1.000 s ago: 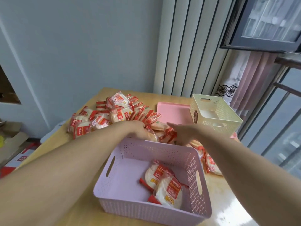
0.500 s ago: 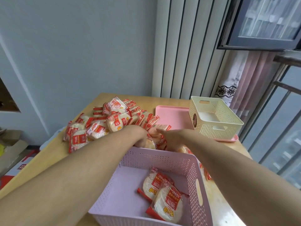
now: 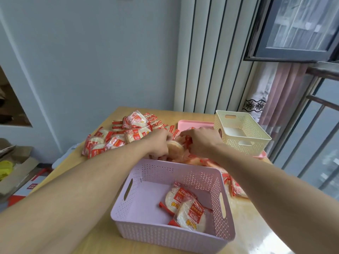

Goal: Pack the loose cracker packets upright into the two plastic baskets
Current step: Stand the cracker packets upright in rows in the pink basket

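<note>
A lilac plastic basket (image 3: 139,222) stands near me on the wooden table, with two cracker packets (image 3: 185,208) leaning in its right part. Behind it lies a heap of loose red-and-white cracker packets (image 3: 117,136). My left hand (image 3: 158,143) and my right hand (image 3: 200,142) are both just beyond the basket's far rim, their fingers curled round a bunch of cracker packets (image 3: 177,148) held between them. A cream plastic basket (image 3: 244,143), with nothing visible inside, stands at the right on a pink tray (image 3: 192,124).
More packets (image 3: 235,186) lie on the table to the right of the lilac basket, partly under my right forearm. An open cardboard box (image 3: 16,173) sits on the floor at left. A window railing (image 3: 315,125) runs along the right side.
Both hands have closed in on the packets behind the lilac basket and gathered a bunch between them, lifted a little above the heap.
</note>
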### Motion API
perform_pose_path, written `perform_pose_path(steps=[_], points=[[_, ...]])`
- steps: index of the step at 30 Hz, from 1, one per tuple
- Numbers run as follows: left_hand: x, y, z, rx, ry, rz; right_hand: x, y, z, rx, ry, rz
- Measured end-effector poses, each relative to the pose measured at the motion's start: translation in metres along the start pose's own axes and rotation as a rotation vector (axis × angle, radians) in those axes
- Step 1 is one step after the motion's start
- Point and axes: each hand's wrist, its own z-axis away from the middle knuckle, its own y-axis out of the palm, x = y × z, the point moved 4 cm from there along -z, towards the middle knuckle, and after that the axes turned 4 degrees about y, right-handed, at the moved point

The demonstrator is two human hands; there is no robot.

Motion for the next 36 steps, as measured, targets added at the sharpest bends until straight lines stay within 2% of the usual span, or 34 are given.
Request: perform_pose_path(steps=[2,6,8,10,14,16,20,22,24,26,28,30,32,36], points=[[-0.004,-0.010,0.010,-0.049,0.014,0.085,-0.003,-0.020,0.001,-0.047,0.048,-0.099],[-0.013,-0.050,0.035,-0.186,0.047,0.349,-0.023,-0.073,0.006,-0.125,0.182,-0.487],[-0.016,-0.065,0.053,-0.170,0.049,0.388,-0.030,-0.095,0.013,-0.101,0.181,-0.665],[-0.012,-0.070,0.071,-0.030,0.042,0.358,-0.033,-0.103,0.027,0.036,0.155,-0.789],[0.008,-0.059,0.101,0.331,-0.088,0.442,-0.022,-0.077,0.058,0.539,0.049,-0.991],[0.012,-0.046,0.109,0.431,-0.121,0.329,-0.006,-0.052,0.072,0.724,-0.031,-0.860],[0.003,-0.010,0.110,0.467,-0.092,0.041,0.027,-0.020,0.083,0.732,-0.162,-0.339],[-0.011,-0.001,0.109,0.508,-0.066,0.084,0.032,-0.022,0.083,0.780,-0.164,-0.280],[-0.020,-0.007,0.106,0.519,-0.002,0.145,0.029,-0.038,0.077,0.773,-0.115,-0.349],[-0.020,-0.024,0.096,0.441,0.061,0.249,0.022,-0.062,0.063,0.649,-0.063,-0.481],[-0.006,-0.039,0.084,0.242,0.075,0.328,0.015,-0.075,0.043,0.452,-0.010,-0.570],[0.017,-0.045,0.069,0.026,0.035,0.264,0.012,-0.067,0.026,0.327,0.071,-0.583],[0.041,-0.038,0.054,-0.074,-0.026,0.173,0.015,-0.041,0.010,0.338,0.146,-0.544],[0.063,-0.015,0.028,-0.184,-0.047,0.202,0.027,0.005,-0.017,0.369,0.190,-0.548]])
